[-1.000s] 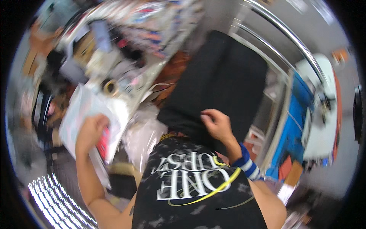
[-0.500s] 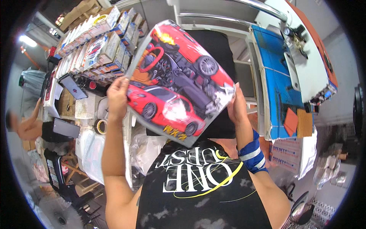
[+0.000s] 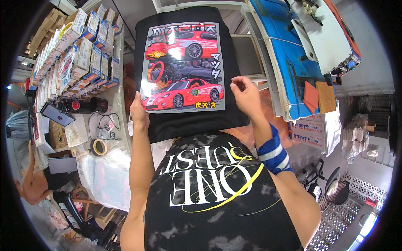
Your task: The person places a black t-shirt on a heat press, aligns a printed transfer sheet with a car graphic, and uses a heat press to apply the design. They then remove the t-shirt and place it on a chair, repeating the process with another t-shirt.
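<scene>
Seemingly positioning red-car print sheet (image 3: 184, 67) flat on black cloth (image 3: 190, 121), with left hand (image 3: 139, 111) by its lower-left corner (cannot tell if gripping) and right hand (image 3: 247, 93) empty, curled but not closed; next probably calling for careful straightening

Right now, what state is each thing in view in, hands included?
Printed car sheet: lying on the black cloth, picture showing, shiny.
Black cloth: spread out, partly covered.
Left hand: at the sheet's lower left edge; contact unclear.
Right hand: fingers loosely curled, apart from the sheet, apparently holding nothing.
Blue wristband: worn on the right forearm, white stripes showing.
Boxes: stacked.
</scene>
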Available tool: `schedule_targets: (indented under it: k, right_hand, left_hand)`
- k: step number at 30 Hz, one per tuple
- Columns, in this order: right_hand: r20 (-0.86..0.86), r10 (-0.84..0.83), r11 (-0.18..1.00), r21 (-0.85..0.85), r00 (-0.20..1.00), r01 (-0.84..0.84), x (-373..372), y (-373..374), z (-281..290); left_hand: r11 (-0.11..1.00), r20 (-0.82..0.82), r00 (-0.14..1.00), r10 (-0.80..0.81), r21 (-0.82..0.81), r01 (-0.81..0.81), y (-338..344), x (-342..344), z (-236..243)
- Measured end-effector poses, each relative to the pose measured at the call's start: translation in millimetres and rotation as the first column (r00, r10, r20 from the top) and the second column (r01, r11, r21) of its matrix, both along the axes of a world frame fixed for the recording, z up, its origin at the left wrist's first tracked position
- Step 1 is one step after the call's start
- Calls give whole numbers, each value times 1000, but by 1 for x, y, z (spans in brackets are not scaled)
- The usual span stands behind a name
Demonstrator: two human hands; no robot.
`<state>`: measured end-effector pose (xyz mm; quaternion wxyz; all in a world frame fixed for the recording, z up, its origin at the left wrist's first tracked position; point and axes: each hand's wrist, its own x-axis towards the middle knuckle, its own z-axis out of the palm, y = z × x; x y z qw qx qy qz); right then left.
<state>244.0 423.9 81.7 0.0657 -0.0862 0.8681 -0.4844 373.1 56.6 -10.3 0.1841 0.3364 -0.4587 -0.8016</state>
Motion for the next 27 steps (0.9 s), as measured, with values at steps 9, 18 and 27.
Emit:
schedule_targets:
  k: [9, 18, 27]
  right_hand:
    - [-492, 737, 193, -505, 464, -841, 60, -48, 251]
    - [-572, 794, -132, -495, 207, -859, 75, -74, 245]
    - [-706, 631, -133, -505, 320, -853, 94, -104, 227]
  left_hand:
    - [991, 20, 994, -110, 85, 108, -8, 0, 6]
    - [993, 85, 992, -97, 78, 90, -8, 7, 4]
    - [996, 103, 993, -54, 77, 46, -1, 1, 11]
